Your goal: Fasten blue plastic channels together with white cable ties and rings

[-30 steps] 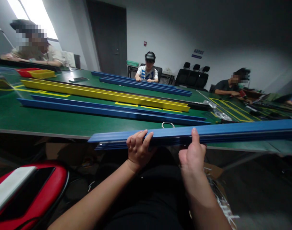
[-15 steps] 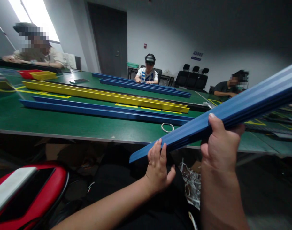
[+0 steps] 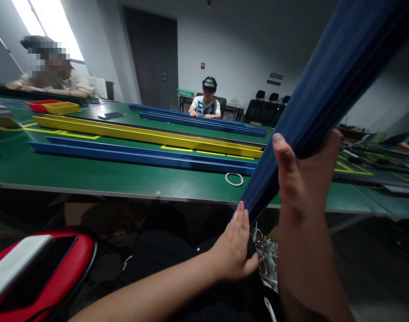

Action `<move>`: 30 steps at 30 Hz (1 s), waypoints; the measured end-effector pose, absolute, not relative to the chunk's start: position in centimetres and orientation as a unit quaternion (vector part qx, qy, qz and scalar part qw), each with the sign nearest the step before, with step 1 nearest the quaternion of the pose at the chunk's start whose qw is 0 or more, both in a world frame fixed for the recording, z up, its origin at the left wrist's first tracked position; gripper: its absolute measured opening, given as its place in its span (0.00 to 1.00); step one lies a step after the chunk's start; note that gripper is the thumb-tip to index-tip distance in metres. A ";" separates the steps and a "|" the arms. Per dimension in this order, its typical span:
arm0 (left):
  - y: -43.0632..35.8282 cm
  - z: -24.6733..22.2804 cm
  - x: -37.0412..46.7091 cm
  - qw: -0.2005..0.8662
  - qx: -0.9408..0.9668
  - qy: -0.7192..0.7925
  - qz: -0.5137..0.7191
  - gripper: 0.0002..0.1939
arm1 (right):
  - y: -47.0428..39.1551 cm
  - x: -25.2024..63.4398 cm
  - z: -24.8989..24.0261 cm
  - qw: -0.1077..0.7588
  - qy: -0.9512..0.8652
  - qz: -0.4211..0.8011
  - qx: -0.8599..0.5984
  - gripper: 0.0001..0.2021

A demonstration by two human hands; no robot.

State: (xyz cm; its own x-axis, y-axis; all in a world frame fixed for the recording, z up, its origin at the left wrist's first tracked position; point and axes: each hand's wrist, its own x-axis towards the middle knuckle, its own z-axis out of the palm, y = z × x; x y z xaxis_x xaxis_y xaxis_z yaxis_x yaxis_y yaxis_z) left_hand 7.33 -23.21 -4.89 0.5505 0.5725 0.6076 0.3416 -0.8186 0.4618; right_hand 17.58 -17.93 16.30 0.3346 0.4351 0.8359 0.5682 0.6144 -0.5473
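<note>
A bundle of long blue strips [image 3: 312, 96] rises steeply from in front of me to the upper right, its top running out of view. My right hand [image 3: 305, 172] is wrapped around it from below, thumb on the near face. Lower down, my left hand [image 3: 236, 243] lies with stretched fingers flat against the bundle's bottom end, gripping nothing. That end is partly hidden behind the fingers. Just left of the bundle, a pale ring [image 3: 234, 179] rests on the green table [image 3: 130, 179]. Behind it lies a blue channel strip [image 3: 140, 157].
A yellow channel strip [image 3: 151, 134] lies farther back, with more blue strips [image 3: 204, 123] beyond. Red [image 3: 40, 104] and yellow trays [image 3: 61, 106] stand at left. Two people sit across the table. A red stool [image 3: 80, 255] is at lower left; silvery scraps [image 3: 267, 255] lie below the table edge.
The bundle has swung from a shallow slant to a steep one, its lower end shifting right. My left hand has followed to the right, still against that end; my right hand keeps its hold.
</note>
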 end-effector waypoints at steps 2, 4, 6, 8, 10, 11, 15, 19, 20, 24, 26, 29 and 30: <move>-22.5 -4.1 7.0 0.155 0.882 0.233 0.379 0.58 | -17.9 17.5 16.9 0.650 -0.598 -0.092 -0.460 0.26; -21.8 -3.1 6.9 0.158 0.897 0.209 0.357 0.57 | -17.8 17.3 17.1 0.616 -0.610 -0.129 -0.481 0.26; -20.9 -2.3 6.8 0.153 0.910 0.202 0.328 0.54 | -17.5 17.1 16.8 0.595 -0.619 -0.145 -0.491 0.27; -20.2 -1.6 6.5 0.136 0.921 0.213 0.295 0.48 | -17.4 16.8 16.1 0.581 -0.632 -0.139 -0.495 0.29; -19.8 -1.3 5.7 0.106 0.935 0.223 0.254 0.42 | -17.5 16.5 15.2 0.562 -0.651 -0.118 -0.497 0.30; -19.8 -1.1 5.1 0.087 0.943 0.225 0.229 0.40 | -17.5 16.5 14.8 0.551 -0.661 -0.106 -0.498 0.30; -20.8 1.2 1.3 0.034 0.949 0.268 0.160 0.22 | -17.7 16.5 13.0 0.496 -0.692 -0.070 -0.519 0.31; -20.9 6.4 -2.4 -0.011 0.944 0.254 0.208 0.11 | -17.0 17.0 10.5 0.437 -0.719 -0.044 -0.539 0.33; -20.5 7.5 -3.1 -0.046 0.933 0.268 0.237 0.12 | -16.7 17.2 9.8 0.430 -0.723 -0.033 -0.539 0.33; -17.1 8.9 -4.9 -0.179 0.838 0.374 0.356 0.25 | -15.5 18.1 7.4 0.414 -0.750 -0.018 -0.516 0.34; -15.4 8.1 -5.3 -0.208 0.812 0.407 0.364 0.37 | -15.2 18.8 6.7 0.367 -0.782 -0.045 -0.502 0.36; -13.9 6.7 -5.7 -0.223 0.794 0.441 0.354 0.44 | -14.9 19.8 6.3 0.269 -0.822 -0.080 -0.496 0.38; -13.7 6.3 -5.8 -0.223 0.789 0.451 0.351 0.44 | -14.9 20.2 6.2 0.244 -0.831 -0.085 -0.493 0.39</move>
